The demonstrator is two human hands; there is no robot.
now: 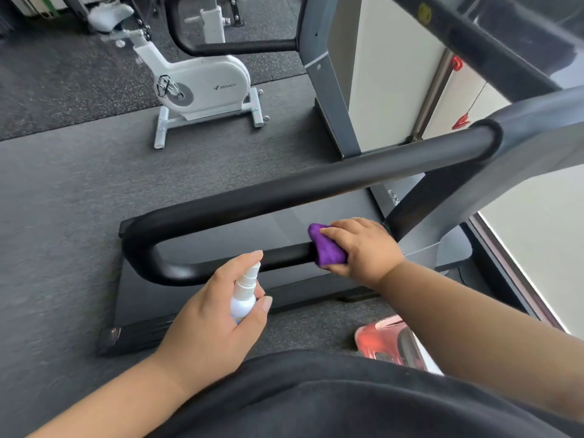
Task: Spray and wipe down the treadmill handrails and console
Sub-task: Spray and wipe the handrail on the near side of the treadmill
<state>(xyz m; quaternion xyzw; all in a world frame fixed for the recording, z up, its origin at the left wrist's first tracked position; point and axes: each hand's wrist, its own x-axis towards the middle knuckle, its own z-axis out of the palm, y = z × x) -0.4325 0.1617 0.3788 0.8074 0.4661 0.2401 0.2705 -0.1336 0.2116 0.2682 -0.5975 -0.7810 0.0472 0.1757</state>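
Left hand (218, 314) is nearest, fingers curled round a small white spray bottle (244, 295), forefinger lifted over the nozzle, which points at the black handrail (284, 197), likely ready for another squirt. How much liquid the bottle holds I cannot tell. Just beyond, the right hand (360, 248) clamps a folded purple cloth (327, 248) around the rail's lower bar, wrapped so it rubs several sides at once. Farther off, a white exercise bike (202, 86) stands on the grey floor.
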